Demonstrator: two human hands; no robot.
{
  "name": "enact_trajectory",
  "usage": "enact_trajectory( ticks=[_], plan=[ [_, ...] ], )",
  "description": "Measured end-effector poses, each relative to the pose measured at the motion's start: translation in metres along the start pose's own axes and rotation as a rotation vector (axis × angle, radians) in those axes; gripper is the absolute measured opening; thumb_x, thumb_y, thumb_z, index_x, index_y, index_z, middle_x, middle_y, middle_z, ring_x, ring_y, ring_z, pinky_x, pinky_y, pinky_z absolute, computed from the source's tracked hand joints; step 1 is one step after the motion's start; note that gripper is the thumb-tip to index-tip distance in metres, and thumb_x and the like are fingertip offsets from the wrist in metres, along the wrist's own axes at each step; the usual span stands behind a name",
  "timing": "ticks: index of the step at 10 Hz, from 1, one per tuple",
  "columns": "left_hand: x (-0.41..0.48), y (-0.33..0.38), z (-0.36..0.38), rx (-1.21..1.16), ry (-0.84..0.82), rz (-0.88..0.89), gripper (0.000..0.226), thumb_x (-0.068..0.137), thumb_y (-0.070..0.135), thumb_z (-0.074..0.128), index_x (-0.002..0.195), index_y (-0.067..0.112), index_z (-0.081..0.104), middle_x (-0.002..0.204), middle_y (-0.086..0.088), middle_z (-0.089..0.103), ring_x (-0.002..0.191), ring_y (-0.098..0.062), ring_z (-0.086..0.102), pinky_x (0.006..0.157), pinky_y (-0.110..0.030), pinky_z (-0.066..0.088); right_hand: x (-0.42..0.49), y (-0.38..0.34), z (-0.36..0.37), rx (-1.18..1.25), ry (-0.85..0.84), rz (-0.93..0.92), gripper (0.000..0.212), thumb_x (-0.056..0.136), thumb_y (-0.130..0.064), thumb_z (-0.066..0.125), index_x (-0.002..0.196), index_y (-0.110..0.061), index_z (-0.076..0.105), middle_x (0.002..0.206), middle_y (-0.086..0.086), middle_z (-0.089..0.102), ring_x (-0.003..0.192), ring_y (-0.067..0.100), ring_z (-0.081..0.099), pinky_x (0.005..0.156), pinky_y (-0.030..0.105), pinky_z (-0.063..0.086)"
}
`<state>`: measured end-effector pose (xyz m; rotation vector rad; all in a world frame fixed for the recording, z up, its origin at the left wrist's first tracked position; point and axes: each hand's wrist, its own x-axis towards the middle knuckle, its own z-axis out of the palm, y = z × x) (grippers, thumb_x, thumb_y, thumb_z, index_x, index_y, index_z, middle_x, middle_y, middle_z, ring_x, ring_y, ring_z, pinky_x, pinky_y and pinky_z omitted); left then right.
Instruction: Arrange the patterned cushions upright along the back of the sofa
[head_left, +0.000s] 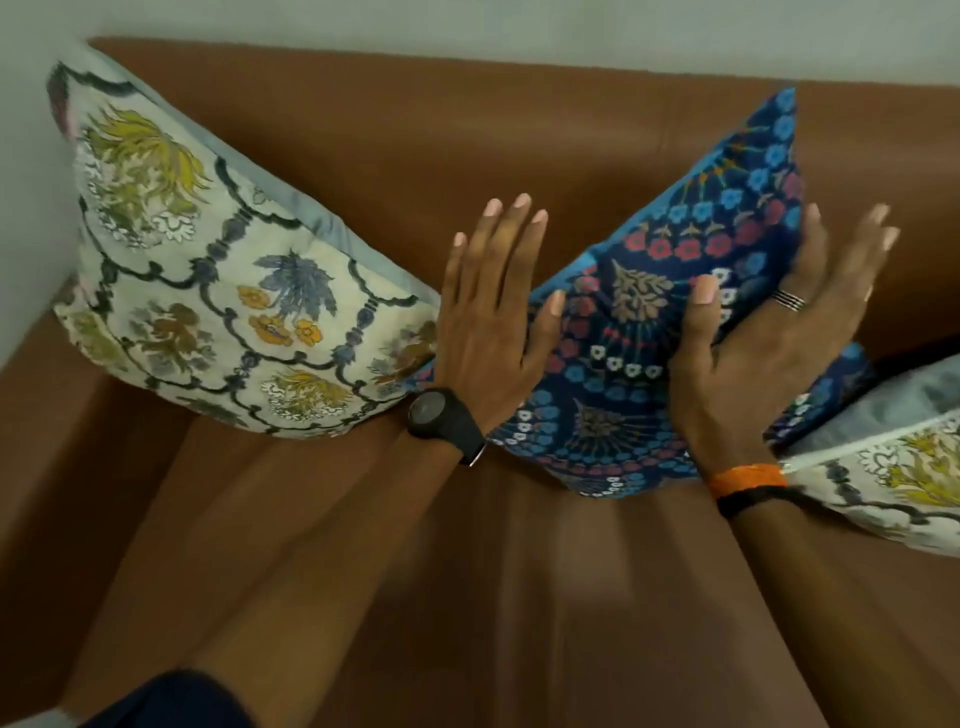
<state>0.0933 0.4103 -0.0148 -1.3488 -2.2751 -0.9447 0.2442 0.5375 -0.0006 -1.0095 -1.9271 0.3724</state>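
A dark blue cushion (644, 332) with red and blue flowers stands on one corner against the brown sofa back (467, 135). My left hand (493, 317), fingers straight and apart, presses flat on its left edge. My right hand (779, 332) lies flat on its right side, thumb on the front face. A cream floral cushion (218, 270) leans upright in the sofa's left corner, touching the blue one behind my left hand. Another cream floral cushion (904, 483) lies at the right edge, partly cut off.
The brown seat (467, 597) stretches in front of the cushions. The sofa's left armrest (57, 431) borders the seat. A pale wall (467, 26) rises behind the sofa back.
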Motion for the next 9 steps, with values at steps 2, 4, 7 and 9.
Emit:
enact_trajectory(
  ticks=[2,4,7,9],
  plan=[
    [0.005,-0.087,-0.090,0.145,0.082,0.070,0.055,0.108,0.035,0.038,0.155,0.007,0.038,0.163,-0.013,0.041,0.157,-0.032,0.029,0.127,-0.059,0.026,-0.046,-0.135,0.061,0.136,-0.117,-0.223,0.054,0.107,-0.041,0.057,0.148,-0.006,0.054,0.165,0.031,0.036,0.158,0.048,0.028,0.126,0.069,0.026],
    [0.023,-0.211,-0.172,0.258,0.197,0.084,0.047,0.103,0.021,0.044,0.150,0.013,0.046,0.160,-0.012,0.045,0.156,-0.032,0.030,0.127,-0.061,0.023,-0.078,-0.273,0.154,0.274,-0.278,-0.338,0.053,0.107,-0.038,0.052,0.153,-0.010,0.051,0.170,0.024,0.034,0.162,0.041,0.026,0.131,0.060,0.023],
    [-0.007,-0.285,-0.193,0.108,-0.089,-0.071,0.066,0.107,0.049,0.036,0.161,0.014,0.021,0.171,-0.019,0.017,0.161,-0.037,0.014,0.126,-0.062,0.027,-0.088,-0.291,0.208,-0.012,-0.386,-0.209,0.063,0.108,-0.064,0.028,0.165,-0.037,0.028,0.176,0.010,0.026,0.164,0.033,0.021,0.131,0.063,0.019],
    [0.013,-0.266,-0.208,0.055,-0.013,-0.512,0.082,0.100,0.068,0.011,0.164,0.016,0.016,0.174,-0.008,0.016,0.162,-0.026,0.010,0.129,-0.060,0.018,-0.062,-0.278,0.173,-0.087,-0.386,0.037,0.076,0.103,-0.067,0.018,0.167,-0.028,0.026,0.177,0.013,0.020,0.166,0.033,0.013,0.130,0.067,0.016]
  ],
)
